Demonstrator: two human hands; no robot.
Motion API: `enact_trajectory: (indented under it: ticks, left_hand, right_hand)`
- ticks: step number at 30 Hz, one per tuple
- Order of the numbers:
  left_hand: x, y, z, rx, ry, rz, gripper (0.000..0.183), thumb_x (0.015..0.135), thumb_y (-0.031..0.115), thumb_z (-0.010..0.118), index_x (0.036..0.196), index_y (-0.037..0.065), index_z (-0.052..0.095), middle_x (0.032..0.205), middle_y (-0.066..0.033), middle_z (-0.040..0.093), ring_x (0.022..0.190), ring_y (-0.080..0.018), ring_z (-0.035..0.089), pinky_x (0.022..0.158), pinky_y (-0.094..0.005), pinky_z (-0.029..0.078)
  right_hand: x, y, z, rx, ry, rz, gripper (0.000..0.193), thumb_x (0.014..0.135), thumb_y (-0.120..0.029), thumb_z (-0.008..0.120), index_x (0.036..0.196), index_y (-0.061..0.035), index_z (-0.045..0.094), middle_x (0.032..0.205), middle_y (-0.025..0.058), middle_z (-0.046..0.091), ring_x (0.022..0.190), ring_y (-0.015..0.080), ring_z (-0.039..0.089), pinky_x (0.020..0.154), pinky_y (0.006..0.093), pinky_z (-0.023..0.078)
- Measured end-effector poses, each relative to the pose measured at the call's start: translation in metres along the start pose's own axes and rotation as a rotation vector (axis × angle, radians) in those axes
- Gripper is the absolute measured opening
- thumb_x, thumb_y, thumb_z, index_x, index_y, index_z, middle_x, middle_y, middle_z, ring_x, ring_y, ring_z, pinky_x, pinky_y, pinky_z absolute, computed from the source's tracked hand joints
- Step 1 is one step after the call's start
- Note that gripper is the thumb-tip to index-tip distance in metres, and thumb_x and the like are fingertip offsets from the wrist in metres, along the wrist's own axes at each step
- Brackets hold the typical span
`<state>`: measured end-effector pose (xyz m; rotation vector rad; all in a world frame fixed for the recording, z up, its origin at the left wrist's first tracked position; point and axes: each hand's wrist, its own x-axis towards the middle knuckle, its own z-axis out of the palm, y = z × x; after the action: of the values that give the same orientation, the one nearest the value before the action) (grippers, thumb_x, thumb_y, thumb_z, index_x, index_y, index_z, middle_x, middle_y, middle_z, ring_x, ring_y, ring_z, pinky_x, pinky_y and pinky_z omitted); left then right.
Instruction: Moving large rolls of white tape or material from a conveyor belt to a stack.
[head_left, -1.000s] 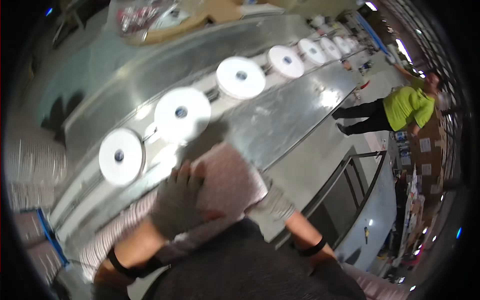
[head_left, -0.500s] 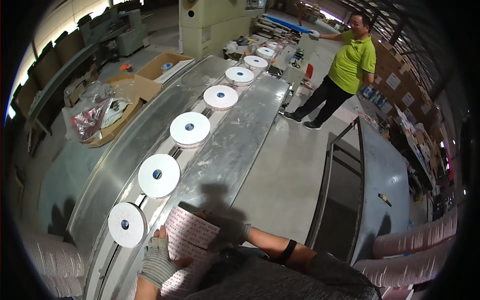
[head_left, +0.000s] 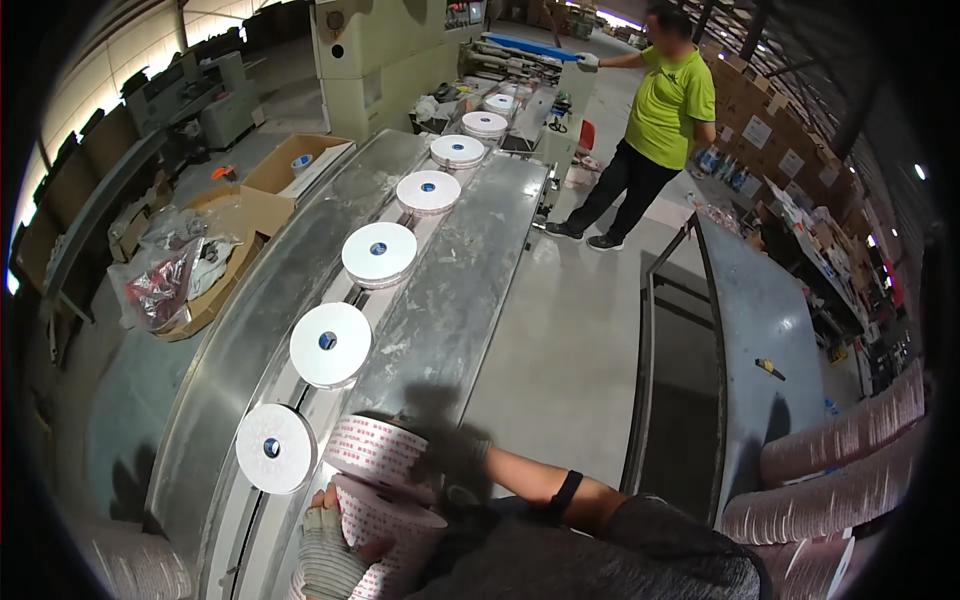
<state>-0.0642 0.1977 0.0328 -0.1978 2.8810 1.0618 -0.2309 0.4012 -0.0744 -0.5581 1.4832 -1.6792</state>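
Observation:
My left hand [head_left: 335, 550], in a grey knitted glove with bare fingertips, grips the side of a white tape roll [head_left: 395, 520] printed in red. Just beyond it, a second printed tape roll [head_left: 375, 448] is tilted away, with a gap between the two. My right hand [head_left: 452, 462], gloved and in shadow, holds that second roll at its right end; its fingers are partly hidden. To the left of the rolls, a flat white disc-shaped roll [head_left: 275, 449] with a blue-lined core lies on the conveyor track [head_left: 228, 545].
Several more white rolls [head_left: 331, 345] line the track up to a pale machine [head_left: 350, 90]. A person in a yellow-green shirt [head_left: 672, 105] stands at the far right of the line. Stacked rolls [head_left: 830, 490] lie at right, beside a metal table [head_left: 765, 320] with a cutter [head_left: 769, 369].
The two printed rolls have tipped apart, widening the gap between them. The whole view has shifted slightly, and the white rolls on the track sit in much the same row.

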Motion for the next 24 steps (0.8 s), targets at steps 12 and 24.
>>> enact_trajectory:
  ticks: [12, 24]
  left_hand:
    - [0.003, -0.012, -0.004, 0.089, -0.014, 0.08, 0.108, 0.058, 0.046, 0.086, 0.139, -0.005, 0.037, 0.128, -0.0289, 0.049, 0.118, -0.0447, 0.046, 0.101, -0.0501, 0.038]
    - [0.084, 0.011, -0.064, 0.217, 0.045, 0.228, 0.11, 0.056, 0.043, 0.088, 0.14, -0.004, 0.035, 0.131, -0.025, 0.046, 0.119, -0.0408, 0.047, 0.102, -0.048, 0.037]
  right_hand:
    - [-0.009, 0.041, -0.017, 0.611, 0.35, 0.059, 0.062, 0.089, -0.029, 0.066, 0.14, -0.0032, 0.043, 0.129, 0.0083, 0.055, 0.116, 0.0176, 0.052, 0.099, 0.0319, 0.044]
    - [0.046, -0.061, -0.007, 0.67, 0.533, -0.003, 0.083, 0.092, -0.068, 0.037, 0.146, -0.0052, 0.032, 0.142, 0.0122, 0.044, 0.125, 0.0315, 0.047, 0.103, 0.0475, 0.043]
